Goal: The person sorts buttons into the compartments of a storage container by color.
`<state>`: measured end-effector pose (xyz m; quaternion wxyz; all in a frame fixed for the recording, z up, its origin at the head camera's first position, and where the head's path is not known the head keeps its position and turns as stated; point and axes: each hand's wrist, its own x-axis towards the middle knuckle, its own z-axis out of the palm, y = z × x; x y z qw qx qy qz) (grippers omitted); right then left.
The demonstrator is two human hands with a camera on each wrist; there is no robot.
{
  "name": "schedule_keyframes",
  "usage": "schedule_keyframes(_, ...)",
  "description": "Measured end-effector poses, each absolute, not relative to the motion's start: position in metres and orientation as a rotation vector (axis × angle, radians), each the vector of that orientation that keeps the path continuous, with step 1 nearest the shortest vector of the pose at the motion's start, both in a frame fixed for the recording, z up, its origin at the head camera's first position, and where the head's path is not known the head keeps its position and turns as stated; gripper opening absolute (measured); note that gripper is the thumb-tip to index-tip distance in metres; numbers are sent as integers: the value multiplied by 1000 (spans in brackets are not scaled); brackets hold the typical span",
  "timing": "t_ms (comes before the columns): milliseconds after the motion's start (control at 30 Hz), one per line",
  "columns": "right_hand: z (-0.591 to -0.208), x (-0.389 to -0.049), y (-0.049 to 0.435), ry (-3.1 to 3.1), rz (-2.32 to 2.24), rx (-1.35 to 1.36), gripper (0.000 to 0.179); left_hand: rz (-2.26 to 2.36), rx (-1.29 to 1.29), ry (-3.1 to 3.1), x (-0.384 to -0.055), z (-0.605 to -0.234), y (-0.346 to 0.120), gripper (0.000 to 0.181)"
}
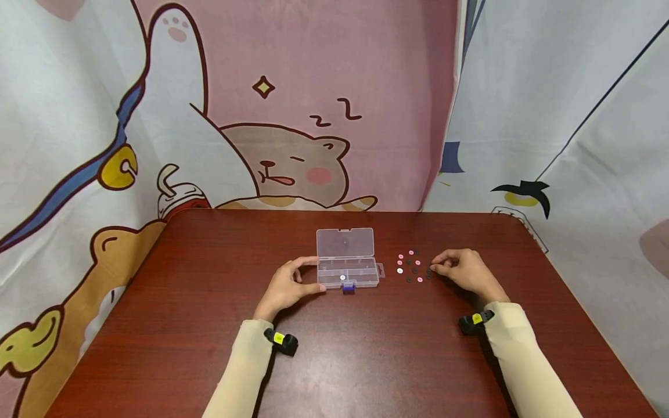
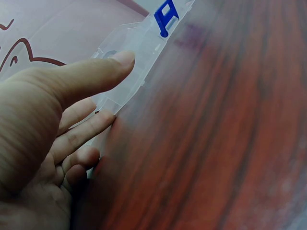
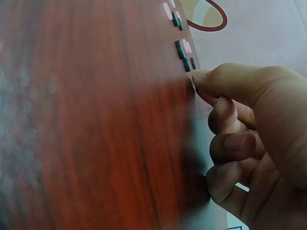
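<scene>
A: Surface (image 1: 345,371)?
B: Near edge cut off in the head view.
A: Hands?
B: Left hand (image 1: 284,287): fingers spread, thumb and index gripping the clear box (image 1: 366,283) at its nine o'clock end. Right hand (image 1: 467,271), at the box's three o'clock: thumb and index pinching an apparent dark disc (image 3: 194,86), largely hidden.
A: Box?
B: Lid (image 1: 334,247) raised at twelve, blue latch (image 1: 348,288) at six; one pale disc (image 1: 342,278) inside, front row.
A: Outside?
B: Loose pink discs (image 1: 420,280), dark ones and a white one, between box and right hand.
</scene>
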<state>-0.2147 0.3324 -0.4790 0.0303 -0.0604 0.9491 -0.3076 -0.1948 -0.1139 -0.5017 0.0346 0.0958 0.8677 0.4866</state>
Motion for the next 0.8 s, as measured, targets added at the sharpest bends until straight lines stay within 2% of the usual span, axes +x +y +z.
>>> schedule_keyframes(800, -475, -217, 320, 2970, -1067, -235, 16, 1490, 290, 2657, -193, -499, -114, 67)
